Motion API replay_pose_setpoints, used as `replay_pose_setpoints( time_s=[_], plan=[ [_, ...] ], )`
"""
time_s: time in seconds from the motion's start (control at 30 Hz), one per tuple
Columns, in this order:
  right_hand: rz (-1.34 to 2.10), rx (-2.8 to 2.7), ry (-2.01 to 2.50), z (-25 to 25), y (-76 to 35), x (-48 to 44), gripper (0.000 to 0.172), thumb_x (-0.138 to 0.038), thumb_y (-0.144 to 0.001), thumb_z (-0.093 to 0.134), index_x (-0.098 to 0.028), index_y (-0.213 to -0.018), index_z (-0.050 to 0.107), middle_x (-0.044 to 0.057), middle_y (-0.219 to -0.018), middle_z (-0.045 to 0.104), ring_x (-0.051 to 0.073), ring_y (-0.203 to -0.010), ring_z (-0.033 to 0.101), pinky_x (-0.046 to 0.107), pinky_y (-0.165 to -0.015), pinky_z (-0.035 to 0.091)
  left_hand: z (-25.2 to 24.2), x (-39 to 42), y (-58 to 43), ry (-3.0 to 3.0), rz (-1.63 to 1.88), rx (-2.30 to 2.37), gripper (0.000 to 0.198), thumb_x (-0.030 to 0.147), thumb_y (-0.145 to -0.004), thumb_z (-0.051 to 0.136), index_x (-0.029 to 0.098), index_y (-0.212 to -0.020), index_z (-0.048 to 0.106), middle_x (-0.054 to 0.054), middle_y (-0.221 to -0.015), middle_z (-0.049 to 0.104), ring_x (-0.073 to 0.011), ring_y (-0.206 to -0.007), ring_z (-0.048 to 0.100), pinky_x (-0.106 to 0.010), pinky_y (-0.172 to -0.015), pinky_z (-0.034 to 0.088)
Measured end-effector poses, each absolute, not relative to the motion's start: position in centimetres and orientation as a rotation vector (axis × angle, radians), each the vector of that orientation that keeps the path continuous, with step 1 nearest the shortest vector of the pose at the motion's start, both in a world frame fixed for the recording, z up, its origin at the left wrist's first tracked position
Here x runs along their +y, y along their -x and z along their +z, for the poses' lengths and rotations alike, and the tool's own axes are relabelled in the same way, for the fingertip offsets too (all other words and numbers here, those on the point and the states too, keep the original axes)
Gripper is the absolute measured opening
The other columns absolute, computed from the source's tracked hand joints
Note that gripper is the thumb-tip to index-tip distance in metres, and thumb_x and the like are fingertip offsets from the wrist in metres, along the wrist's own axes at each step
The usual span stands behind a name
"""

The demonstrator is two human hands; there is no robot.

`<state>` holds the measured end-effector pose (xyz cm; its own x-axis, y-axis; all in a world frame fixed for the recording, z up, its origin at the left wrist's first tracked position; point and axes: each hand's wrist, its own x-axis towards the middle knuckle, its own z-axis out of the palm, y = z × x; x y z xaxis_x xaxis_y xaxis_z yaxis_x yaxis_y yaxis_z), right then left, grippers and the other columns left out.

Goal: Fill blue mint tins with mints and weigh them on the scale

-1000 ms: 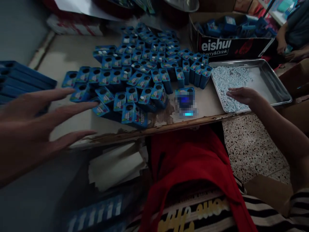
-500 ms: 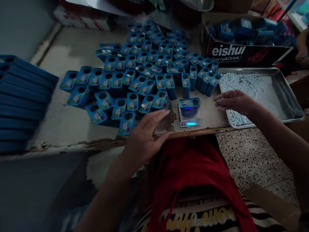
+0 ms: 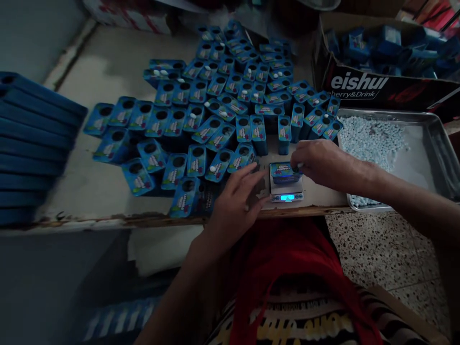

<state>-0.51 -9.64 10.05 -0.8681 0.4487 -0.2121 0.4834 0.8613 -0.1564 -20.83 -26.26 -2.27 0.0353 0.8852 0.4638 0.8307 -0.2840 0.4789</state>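
Note:
A small digital scale [image 3: 287, 197] with a lit blue display stands near the table's front edge. On its pan rests a blue candy box [image 3: 282, 170]. My right hand [image 3: 319, 160] is at the right end of that box, fingers pinched around a small whitish candy [image 3: 299, 165] over the box's opening. To the left of the scale, my left hand [image 3: 239, 196] hovers with fingers apart, holding nothing. Just beyond its fingertips stand many similar open-topped blue boxes [image 3: 197, 160], some with white candies lying on top.
A metal tray [image 3: 427, 129] with heaped pale candies [image 3: 370, 139] lies to the right. Behind it is a black carton [image 3: 377, 88] full of blue boxes. A stack of larger blue boxes [image 3: 36, 143] rises at the left. The table's worn front edge [image 3: 125, 221] runs before me.
My right hand has moved left from beside the tray to the box on the scale. The left hand has stayed near the scale, fingers still apart. The view has shifted slightly.

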Motion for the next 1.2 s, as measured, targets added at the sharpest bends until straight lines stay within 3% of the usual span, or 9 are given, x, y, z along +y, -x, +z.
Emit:
replay_pose_setpoints(
  time_s=[0.23,0.43,0.63,0.73,0.8,0.87,1.03,1.13,1.2],
  plan=[
    [-0.216,2.842,-0.778,9.3,0.5,-10.0,0.029,-0.003,-0.097,0.064,-0.018,-0.109,0.086,0.010,-0.113,0.079,0.020,-0.091,0.071,0.031,-0.078,0.048,-1.5,-27.6,22.3,-2.249,1.096,1.832,0.054,0.028,-0.105,0.078,0.028,-0.156,0.061,-0.013,-0.162,0.062,-0.0356,-0.148,0.066,-0.055,-0.125,0.060],
    [-0.446,3.100,-0.856,8.7,-0.8,-9.0,0.027,-0.006,-0.092,0.068,-0.020,-0.105,0.086,0.006,-0.104,0.079,0.020,-0.093,0.071,0.030,-0.084,0.052,-0.7,-27.5,22.6,-2.246,1.079,1.844,0.051,0.026,-0.105,0.077,0.027,-0.154,0.063,-0.014,-0.161,0.063,-0.0331,-0.146,0.069,-0.049,-0.121,0.064],
    [-0.282,2.976,-1.478,5.6,-13.9,-4.6,0.023,-0.024,-0.101,0.067,-0.023,-0.116,0.085,0.011,-0.108,0.082,0.029,-0.097,0.076,0.046,-0.094,0.061,0.3,-27.6,22.4,-2.392,1.093,1.886,0.041,0.026,-0.104,0.081,0.022,-0.143,0.069,-0.015,-0.151,0.072,-0.0270,-0.131,0.078,-0.040,-0.117,0.067],
    [-0.382,2.812,-1.400,2.6,-22.0,-5.0,0.066,-0.047,-0.093,0.087,-0.023,-0.152,0.071,0.018,-0.145,0.076,0.041,-0.128,0.073,0.060,-0.106,0.062,0.4,-27.3,22.2,-2.406,1.043,1.943,0.037,0.027,-0.104,0.082,0.022,-0.140,0.071,-0.014,-0.145,0.075,-0.0279,-0.129,0.080,-0.041,-0.115,0.068],
    [-0.393,2.788,-1.264,0.7,-25.2,-6.2,0.097,-0.057,-0.086,0.095,-0.026,-0.168,0.056,0.020,-0.175,0.054,0.048,-0.157,0.053,0.069,-0.120,0.053,0.4,-26.9,21.9,-2.413,1.029,1.941,0.039,0.029,-0.105,0.081,0.024,-0.142,0.071,-0.013,-0.145,0.076,-0.0299,-0.130,0.079,-0.044,-0.113,0.069],
    [-0.422,2.792,-1.097,-0.7,-26.3,-7.4,0.102,-0.057,-0.086,0.096,-0.030,-0.172,0.049,0.018,-0.185,0.038,0.049,-0.169,0.037,0.072,-0.128,0.045,0.5,-26.6,21.5,-2.403,1.029,1.944,0.044,0.029,-0.104,0.082,0.028,-0.147,0.070,-0.012,-0.148,0.075,-0.0306,-0.133,0.078,-0.047,-0.115,0.069],
    [-0.414,2.884,-0.769,-2.3,-25.4,-7.0,0.053,-0.044,-0.099,0.085,-0.036,-0.149,0.070,0.013,-0.174,0.056,0.044,-0.158,0.049,0.066,-0.125,0.043,1.3,-27.3,20.1,-2.332,0.959,2.037,0.053,0.027,-0.101,0.086,0.029,-0.150,0.067,-0.011,-0.154,0.072,-0.0313,-0.137,0.076,-0.051,-0.118,0.067],
    [-0.472,2.919,-0.748,-3.5,-24.8,-5.5,0.017,-0.033,-0.099,0.076,-0.031,-0.115,0.081,0.015,-0.129,0.078,0.035,-0.118,0.067,0.049,-0.096,0.054,1.1,-28.2,19.8,-2.266,0.989,2.092,0.046,0.029,-0.102,0.086,0.028,-0.145,0.070,-0.009,-0.152,0.073,-0.0297,-0.134,0.077,-0.048,-0.118,0.067],
    [-0.564,2.917,-0.875,-4.3,-24.7,-4.5,0.006,-0.032,-0.097,0.073,-0.027,-0.099,0.078,0.011,-0.097,0.076,0.028,-0.088,0.063,0.040,-0.075,0.046,0.7,-28.7,19.9,-2.239,0.988,2.115,0.041,0.029,-0.104,0.083,0.026,-0.142,0.070,-0.010,-0.151,0.073,-0.0283,-0.132,0.078,-0.045,-0.117,0.068]
  ],
)
